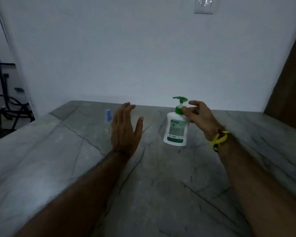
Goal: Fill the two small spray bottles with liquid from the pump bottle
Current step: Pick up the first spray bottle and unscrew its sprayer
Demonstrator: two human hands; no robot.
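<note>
A white pump bottle (176, 129) with a green pump head and green label stands upright on the grey marble counter (161, 185). My right hand (197, 115) is at its green collar, thumb and fingertips pinching the neck just under the pump head. A small clear spray bottle (108, 119) with a pale blue cap stands to the left, partly hidden behind my left hand (125, 129). That hand hovers flat, fingers spread, holding nothing. Only one spray bottle is visible.
A white wall rises right behind the counter, with a switch plate (203, 5) high up. A brown wooden panel (290, 86) borders the right side. Dark metal equipment (5, 106) stands on the floor beyond the counter's left edge.
</note>
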